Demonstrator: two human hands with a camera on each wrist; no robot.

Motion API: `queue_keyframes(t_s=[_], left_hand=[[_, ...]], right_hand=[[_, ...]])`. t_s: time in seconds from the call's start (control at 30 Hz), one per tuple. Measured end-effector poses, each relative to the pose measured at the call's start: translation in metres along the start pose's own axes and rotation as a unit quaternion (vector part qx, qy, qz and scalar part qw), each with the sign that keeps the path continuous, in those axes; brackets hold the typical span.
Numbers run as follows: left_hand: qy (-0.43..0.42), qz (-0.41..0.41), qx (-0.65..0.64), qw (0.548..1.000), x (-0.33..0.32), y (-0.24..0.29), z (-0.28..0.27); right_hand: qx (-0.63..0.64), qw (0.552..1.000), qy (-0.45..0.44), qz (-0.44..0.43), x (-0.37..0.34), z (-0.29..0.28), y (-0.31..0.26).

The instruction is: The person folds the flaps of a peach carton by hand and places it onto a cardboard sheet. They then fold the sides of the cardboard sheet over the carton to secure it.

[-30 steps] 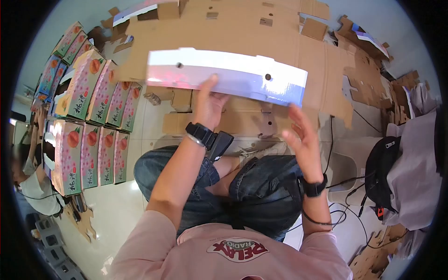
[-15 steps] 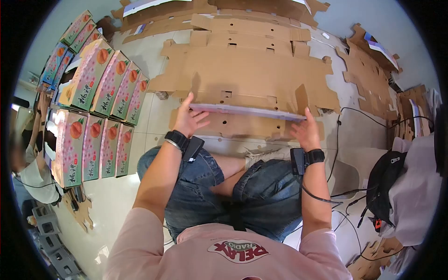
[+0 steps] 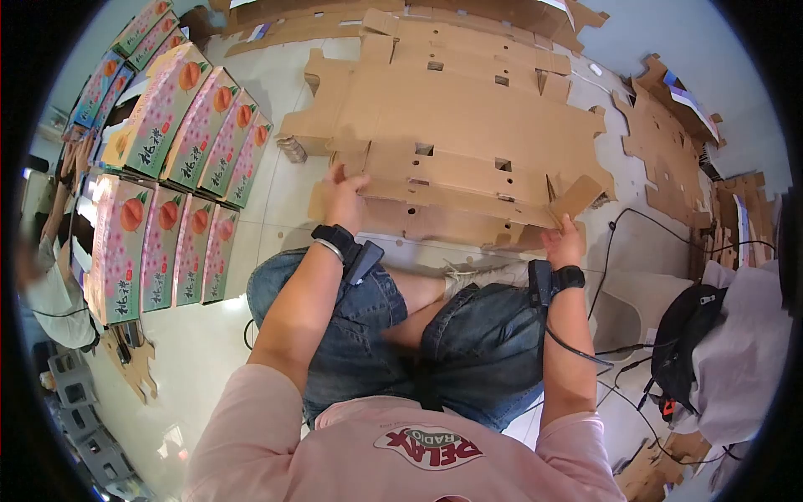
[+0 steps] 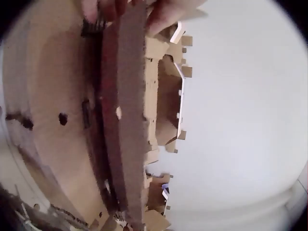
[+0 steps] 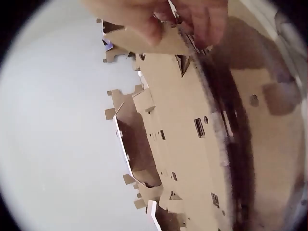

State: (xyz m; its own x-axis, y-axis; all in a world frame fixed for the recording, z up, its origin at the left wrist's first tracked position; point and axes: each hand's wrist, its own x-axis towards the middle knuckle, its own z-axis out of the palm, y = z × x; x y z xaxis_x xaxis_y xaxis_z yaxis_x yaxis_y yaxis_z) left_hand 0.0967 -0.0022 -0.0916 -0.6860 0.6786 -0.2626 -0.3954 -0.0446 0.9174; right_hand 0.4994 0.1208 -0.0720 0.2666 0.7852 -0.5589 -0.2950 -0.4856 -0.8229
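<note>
Both hands pinch the ends of a folded-up cardboard panel (image 3: 468,199) on the near side of a flat brown sheet (image 3: 468,109). At its left end is the left hand (image 3: 345,199); in the left wrist view its fingers (image 4: 171,14) lie on both sides of the panel (image 4: 130,91). The right hand (image 3: 564,243) grips the right end, just below a raised flap (image 3: 577,197). Thumb and fingers (image 5: 207,26) close on the panel edge at the top of the right wrist view.
Printed peach boxes (image 3: 121,251) are stacked at the left. More cut cardboard (image 3: 669,142) lies at the right and far side. A black bag (image 3: 690,335), grey cloth (image 3: 744,335) and cables (image 3: 661,213) are on the right. Another person (image 3: 58,293) sits far left.
The printed panel, at first lifted and tilted in the left hand, has come down and turned its brown side up. The right hand has taken hold of its other end.
</note>
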Motion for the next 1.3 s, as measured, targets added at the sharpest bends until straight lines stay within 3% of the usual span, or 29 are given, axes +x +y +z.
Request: queue_keyframes(t_s=[0.03, 0.07, 0.1, 0.13, 0.17, 0.2, 0.23, 0.27, 0.3, 0.33, 0.4, 0.43, 0.47, 0.5, 0.53, 0.6, 0.63, 0.7, 0.73, 0.8, 0.83, 0.9, 0.93, 0.97, 1.0, 1.13, 1.3], left_hand=[[0.001, -0.001, 0.000, 1.000, 0.000, 0.001, -0.004], [0.071, 0.077, 0.035, 0.994, -0.011, 0.030, 0.003], [0.140, 0.155, 0.070, 0.975, -0.019, 0.050, 0.007], [0.141, 0.155, 0.071, 0.975, -0.021, 0.058, 0.007], [0.173, 0.242, 0.139, 0.944, -0.021, 0.064, 0.006], [0.203, 0.326, 0.206, 0.900, -0.021, 0.067, 0.005], [0.204, 0.328, 0.205, 0.899, -0.021, 0.068, 0.004], [0.082, 0.346, 0.266, 0.896, -0.021, 0.069, 0.004], [-0.042, 0.356, 0.322, 0.876, -0.022, 0.067, 0.004], [-0.042, 0.356, 0.322, 0.876, -0.023, 0.063, 0.006], [-0.060, 0.244, 0.513, 0.821, -0.023, 0.047, 0.007], [-0.062, 0.244, 0.514, 0.820, -0.010, 0.025, -0.002], [-0.083, 0.125, 0.526, 0.837, 0.012, -0.006, -0.018], [-0.101, 0.004, 0.531, 0.841, 0.023, -0.021, -0.028], [-0.100, 0.005, 0.531, 0.841, 0.020, -0.018, -0.027], [-0.094, -0.027, 0.452, 0.887, 0.008, -0.003, -0.016], [-0.100, -0.026, 0.451, 0.887, 0.003, 0.007, -0.013], [0.057, 0.084, 0.425, 0.899, -0.006, 0.027, -0.006], [0.050, 0.082, 0.425, 0.900, -0.010, 0.036, 0.003], [0.027, 0.242, 0.441, 0.864, -0.012, 0.050, 0.018], [0.023, 0.244, 0.441, 0.864, -0.007, 0.049, 0.023], [-0.016, 0.263, 0.632, 0.729, 0.004, 0.047, 0.027], [-0.018, 0.263, 0.631, 0.730, 0.008, 0.039, 0.025], [-0.078, 0.144, 0.684, 0.711, 0.009, 0.025, 0.017], [-0.136, 0.022, 0.724, 0.676, 0.005, 0.020, 0.014], [-0.138, -0.021, 0.741, 0.657, 0.003, 0.016, 0.020], [-0.161, -0.024, 0.716, 0.679, 0.007, 0.012, 0.014]], right_hand=[[-0.001, 1.000, 0.000, 0.001, 0.021, -0.019, 0.006], [-0.309, 0.940, -0.050, -0.139, 0.051, -0.047, 0.018], [-0.578, 0.767, -0.096, -0.263, 0.066, -0.061, 0.025], [-0.578, 0.767, -0.097, -0.262, 0.056, -0.056, 0.020], [-0.199, 0.959, -0.052, -0.194, 0.030, -0.038, 0.004], [0.217, 0.972, 0.002, -0.089, 0.009, -0.021, -0.009], [0.217, 0.972, 0.000, -0.089, -0.005, -0.005, -0.016], [0.077, 0.936, 0.099, -0.328, -0.015, 0.011, -0.021], [-0.070, 0.818, 0.191, -0.538, -0.021, 0.018, -0.022], [-0.070, 0.818, 0.190, -0.538, -0.022, 0.018, -0.020], [-0.417, 0.751, 0.127, -0.496, -0.021, 0.015, -0.013], [-0.417, 0.751, 0.129, -0.495, -0.015, 0.011, -0.009], [-0.394, 0.877, 0.032, -0.275, -0.005, 0.006, -0.004], [-0.342, 0.937, -0.069, -0.034, 0.000, 0.005, -0.002], [-0.341, 0.937, -0.070, -0.034, -0.014, 0.013, -0.010], [-0.285, 0.956, 0.004, 0.075, -0.051, 0.034, -0.034], [-0.282, 0.956, 0.009, 0.074, -0.031, 0.025, -0.025], [-0.206, 0.960, 0.017, -0.187, 0.026, -0.002, 0.002], [-0.206, 0.960, 0.025, -0.186, 0.022, -0.002, -0.004], [-0.321, 0.858, 0.089, -0.390, 0.001, 0.014, -0.021], [-0.319, 0.859, 0.094, -0.390, -0.002, 0.019, -0.024], [-0.426, 0.763, 0.107, -0.475, -0.004, 0.028, -0.028], [-0.426, 0.762, 0.109, -0.474, 0.003, 0.033, -0.023], [-0.589, 0.737, 0.040, -0.327, 0.014, 0.035, -0.012], [-0.720, 0.674, -0.031, -0.161, 0.024, 0.032, 0.002], [-0.697, 0.698, -0.048, -0.157, 0.046, 0.019, 0.032], [-0.710, 0.696, -0.066, -0.080, 0.022, 0.032, 0.013]])
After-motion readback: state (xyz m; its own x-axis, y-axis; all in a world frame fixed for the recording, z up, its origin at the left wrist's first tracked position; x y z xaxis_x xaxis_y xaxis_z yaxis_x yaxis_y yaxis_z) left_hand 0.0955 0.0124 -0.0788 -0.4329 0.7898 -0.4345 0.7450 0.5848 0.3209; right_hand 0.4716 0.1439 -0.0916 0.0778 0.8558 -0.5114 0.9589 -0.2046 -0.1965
